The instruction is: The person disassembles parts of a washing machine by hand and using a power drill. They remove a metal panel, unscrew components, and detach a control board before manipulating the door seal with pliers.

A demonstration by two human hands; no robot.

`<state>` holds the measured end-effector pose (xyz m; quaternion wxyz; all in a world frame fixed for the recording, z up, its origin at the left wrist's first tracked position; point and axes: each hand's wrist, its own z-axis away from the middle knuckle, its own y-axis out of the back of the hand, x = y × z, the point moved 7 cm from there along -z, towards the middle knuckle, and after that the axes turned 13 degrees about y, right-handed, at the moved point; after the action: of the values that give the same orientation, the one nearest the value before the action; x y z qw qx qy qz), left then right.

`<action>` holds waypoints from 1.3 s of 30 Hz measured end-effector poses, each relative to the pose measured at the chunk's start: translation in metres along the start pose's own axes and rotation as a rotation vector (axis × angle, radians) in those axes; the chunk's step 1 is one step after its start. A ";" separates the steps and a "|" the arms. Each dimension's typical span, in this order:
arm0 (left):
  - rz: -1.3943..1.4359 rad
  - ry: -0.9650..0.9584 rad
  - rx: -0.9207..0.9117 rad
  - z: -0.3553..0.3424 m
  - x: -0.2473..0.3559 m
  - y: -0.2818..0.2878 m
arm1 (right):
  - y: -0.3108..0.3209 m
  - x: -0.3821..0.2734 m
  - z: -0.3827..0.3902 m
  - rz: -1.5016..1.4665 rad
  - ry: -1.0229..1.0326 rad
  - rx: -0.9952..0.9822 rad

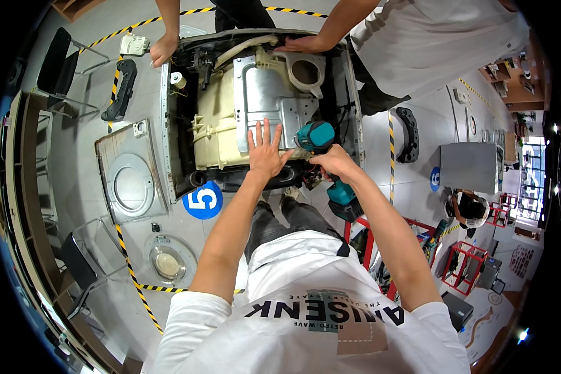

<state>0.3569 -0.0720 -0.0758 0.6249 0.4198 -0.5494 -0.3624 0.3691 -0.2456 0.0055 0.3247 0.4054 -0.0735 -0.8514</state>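
Drill (315,136) inside right grip (338,161)

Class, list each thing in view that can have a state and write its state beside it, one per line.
Drill: gripped; running or not, cannot tell
Right hand: closed round the drill's handle
Left hand: open, fingers spread on the metal plate
Metal plate: lying over the tub
Machine: opened up
Tub: exposed
Front panel: detached, flat on the floor
Round door: detached, on the floor
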 end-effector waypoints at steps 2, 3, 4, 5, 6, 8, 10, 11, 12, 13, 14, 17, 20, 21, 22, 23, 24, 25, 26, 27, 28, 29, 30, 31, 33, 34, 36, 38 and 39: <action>-0.016 0.004 -0.004 0.000 0.000 0.000 | 0.000 -0.003 0.001 -0.005 0.012 -0.006; -0.023 0.007 -0.014 0.000 0.000 0.000 | 0.000 -0.005 0.001 -0.004 0.007 -0.006; -0.044 0.023 -0.048 0.000 -0.001 -0.002 | 0.001 -0.006 0.002 -0.010 0.000 -0.006; -0.057 0.029 -0.065 0.000 -0.001 -0.003 | 0.000 -0.007 0.003 -0.027 -0.002 -0.006; -0.059 0.030 -0.067 -0.001 -0.001 -0.002 | 0.001 -0.007 0.003 -0.013 -0.016 -0.005; -0.058 0.030 -0.078 0.000 0.000 -0.002 | 0.000 -0.007 0.003 -0.015 -0.035 -0.005; -0.051 0.026 -0.073 -0.001 0.000 0.000 | 0.001 -0.008 0.003 0.011 -0.030 0.000; -0.058 0.030 -0.096 0.000 0.000 -0.002 | 0.002 -0.007 0.004 0.012 -0.032 0.007; -0.064 0.030 -0.103 -0.001 0.000 -0.002 | 0.001 -0.006 0.003 -0.026 -0.042 0.007; -0.069 0.030 -0.112 -0.001 0.000 -0.002 | -0.001 -0.005 0.004 -0.072 -0.057 0.011; -0.075 0.031 -0.116 -0.001 0.000 -0.002 | -0.002 -0.003 0.005 -0.118 -0.072 0.015; -0.087 0.034 -0.129 -0.002 0.000 -0.003 | -0.004 -0.003 0.005 -0.079 -0.031 0.018; -0.067 0.020 -0.101 -0.001 0.001 -0.002 | -0.002 -0.001 0.006 -0.033 -0.034 0.032; -0.048 0.005 -0.064 -0.001 0.001 0.001 | -0.001 -0.002 0.006 -0.025 -0.029 0.035; -0.037 -0.003 -0.041 0.000 0.002 0.003 | -0.001 -0.002 0.006 -0.017 -0.025 0.037; -0.026 -0.008 -0.032 0.001 0.001 0.003 | -0.002 -0.003 0.005 -0.022 -0.017 0.032; -0.023 -0.007 -0.034 0.001 0.001 0.003 | -0.002 -0.004 0.005 -0.037 -0.013 0.029; -0.022 -0.004 -0.037 0.000 0.001 0.003 | -0.002 -0.003 0.005 -0.056 -0.027 0.029; -0.027 -0.001 -0.045 0.000 0.001 0.002 | -0.003 -0.003 0.005 -0.088 -0.040 0.016; -0.033 0.006 -0.066 0.000 0.001 0.000 | -0.003 -0.003 0.005 -0.124 -0.047 0.014; -0.049 0.020 -0.096 0.000 0.000 -0.002 | -0.004 -0.003 0.006 -0.155 -0.040 0.027; -0.055 0.026 -0.103 -0.001 0.001 -0.002 | -0.003 -0.002 0.006 -0.129 -0.041 0.038; -0.054 0.026 -0.098 -0.001 0.001 -0.002 | -0.003 -0.003 0.006 -0.119 -0.033 0.040; -0.049 0.024 -0.104 -0.001 0.001 -0.002 | -0.003 -0.002 0.007 -0.110 -0.027 0.042; -0.034 0.014 -0.078 -0.001 0.001 0.002 | -0.003 -0.004 0.006 -0.093 -0.012 0.010; -0.024 0.016 -0.070 -0.001 0.001 0.002 | -0.002 -0.004 0.006 -0.086 -0.017 0.008; -0.032 0.016 -0.070 0.000 0.001 0.003 | -0.001 -0.004 0.007 -0.067 -0.033 0.010; -0.038 0.016 -0.071 0.000 0.001 0.003 | -0.001 -0.006 0.007 -0.059 -0.040 0.002; -0.040 0.018 -0.075 -0.001 0.001 0.002 | -0.001 -0.007 0.007 -0.056 -0.043 0.000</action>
<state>0.3577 -0.0722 -0.0734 0.6378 0.4101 -0.5214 -0.3914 0.3669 -0.2412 0.0143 0.2990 0.3891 -0.0692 -0.8686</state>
